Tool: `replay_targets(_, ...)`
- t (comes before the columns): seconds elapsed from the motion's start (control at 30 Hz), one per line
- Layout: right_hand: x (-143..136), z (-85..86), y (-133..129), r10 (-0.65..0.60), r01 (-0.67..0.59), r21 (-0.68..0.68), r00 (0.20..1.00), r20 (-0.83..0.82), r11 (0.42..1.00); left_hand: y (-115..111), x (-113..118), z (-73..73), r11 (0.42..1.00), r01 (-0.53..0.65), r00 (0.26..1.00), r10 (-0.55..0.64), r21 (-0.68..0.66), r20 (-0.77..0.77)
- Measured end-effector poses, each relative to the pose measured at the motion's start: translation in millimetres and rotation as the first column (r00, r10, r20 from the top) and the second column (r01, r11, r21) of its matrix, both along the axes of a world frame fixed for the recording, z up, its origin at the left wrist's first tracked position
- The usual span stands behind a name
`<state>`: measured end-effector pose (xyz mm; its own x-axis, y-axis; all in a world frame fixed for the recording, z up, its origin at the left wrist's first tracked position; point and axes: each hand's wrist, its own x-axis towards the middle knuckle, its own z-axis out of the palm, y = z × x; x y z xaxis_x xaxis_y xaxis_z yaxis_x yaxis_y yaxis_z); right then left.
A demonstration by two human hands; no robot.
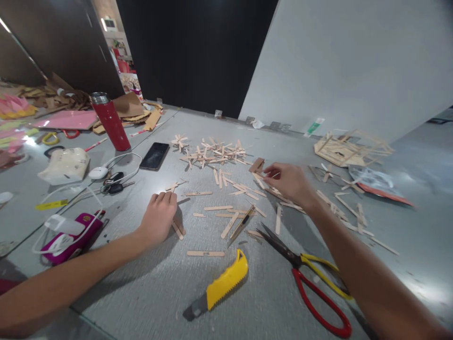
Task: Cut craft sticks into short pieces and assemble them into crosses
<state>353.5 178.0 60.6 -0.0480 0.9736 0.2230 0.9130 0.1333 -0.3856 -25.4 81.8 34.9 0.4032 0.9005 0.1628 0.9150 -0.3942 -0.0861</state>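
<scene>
My left hand [161, 216] rests low over the table with its fingers curled. Wooden craft sticks [178, 230] show at its edges; what the fingers hold is hidden. Farther right, my right hand [288, 182] reaches to the loose sticks, thumb and forefinger close together beside a small brown piece [256, 165]. Whether a stick is between those fingertips is not clear. Loose craft sticks [218, 208] lie between the hands, with a slim craft knife [242, 223] among them. Behind them sits a heap of sticks joined into star shapes [215, 153].
Nearer me lie a yellow-handled cutter [226, 285] and open scissors [295, 259] with red and yellow handles. To the left are a phone [155, 156], a red bottle [110, 122], keys [115, 187], cables and a purple case [83, 233]. A stick framework [341, 148] stands back right.
</scene>
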Motion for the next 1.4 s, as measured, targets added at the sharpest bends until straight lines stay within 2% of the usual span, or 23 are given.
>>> replay_targets(0.23, -3, 6.9, -3, -0.016, 0.017, 0.043, 0.999, -0.032, 0.999, 1, -2, -4.7, 0.999, 0.032, 0.998, -0.035, 0.044, 0.057)
replay_targets(0.47, -18, 8.7, -10, 0.156, -0.154, -0.124, 0.988, 0.007, 0.980, 2, -3, -9.8, 0.997, -0.058, 0.978, 0.045, 0.057, 0.204)
replay_targets(0.63, -24, 4.4, -13, 0.256, -0.243, -0.215, 0.966, 0.034, 0.946, -1, -4, -9.5, 0.993, -0.116, 0.937, 0.118, -0.026, 0.328)
replay_targets(0.8, -23, -5.5, -14, 0.332, -0.300, -0.258, 0.939, 0.091, 0.918, 1, -4, -5.0, 0.986, -0.066, 0.876, 0.132, -0.155, 0.464)
replay_targets(0.87, -24, -9.0, -14, 0.349, -0.306, -0.287, 0.930, 0.115, 0.908, 3, -4, 0.5, 0.981, -0.081, 0.857, 0.159, -0.176, 0.490)
replay_targets(0.93, -25, -11.1, -15, 0.360, -0.301, -0.328, 0.923, 0.137, 0.895, 4, -4, 8.6, 0.972, -0.160, 0.887, 0.218, -0.173, 0.407)
replay_targets(1.0, -26, -11.3, -15, 0.365, -0.286, -0.371, 0.917, 0.162, 0.884, 4, -3, 17.5, 0.953, -0.271, 0.948, 0.289, -0.136, 0.134)
replay_targets(1.07, -25, -9.6, -16, 0.361, -0.260, -0.410, 0.912, 0.193, 0.874, 3, -1, 24.5, 0.940, -0.322, 0.946, 0.325, -0.116, 0.012)
replay_targets(1.23, -15, -2.5, -21, 0.342, -0.174, -0.489, 0.897, 0.278, 0.854, -2, 5, 28.3, 0.934, -0.335, 0.940, 0.323, -0.127, -0.108)
replay_targets(1.4, -7, 1.0, -22, 0.307, -0.086, -0.521, 0.884, 0.353, 0.849, -2, 7, 27.6, 0.941, -0.302, 0.948, 0.279, -0.155, -0.152)
